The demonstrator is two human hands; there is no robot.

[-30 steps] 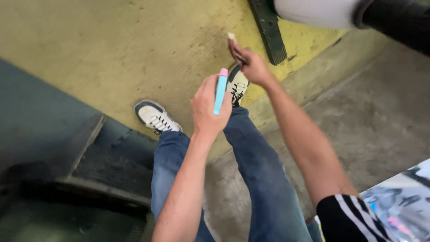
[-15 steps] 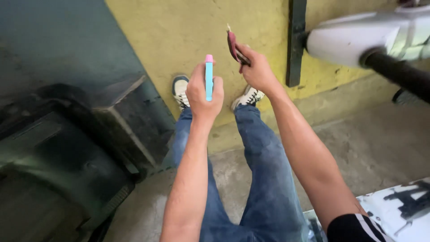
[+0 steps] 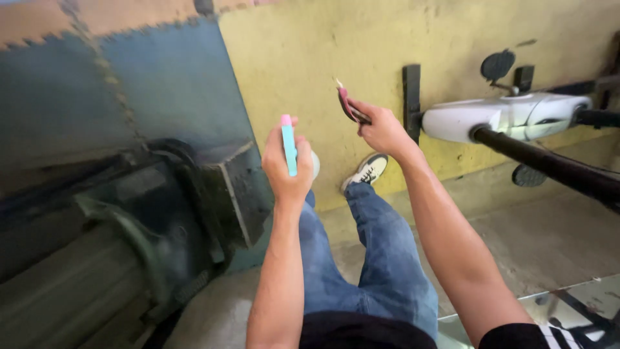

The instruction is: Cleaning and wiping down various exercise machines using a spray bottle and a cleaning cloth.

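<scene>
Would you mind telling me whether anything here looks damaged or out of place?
Nothing is spilled or broken. The yellow floor is scuffed and stained, and the left hand holds a blue pen upright, clear of any surface.

left shoe [image 3: 314,165] mostly behind left hand [image 3: 284,165], dark machine [image 3: 129,220] blurred

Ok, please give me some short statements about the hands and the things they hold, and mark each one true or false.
1. The left hand holds a blue stick with a pink cap. True.
2. The right hand is empty. False: it grips a small dark red tool.
3. Both hands are raised over a yellow floor. True.
4. The person wears shorts. False: blue jeans.
5. A white machine part lies right of the right hand. True.
</scene>
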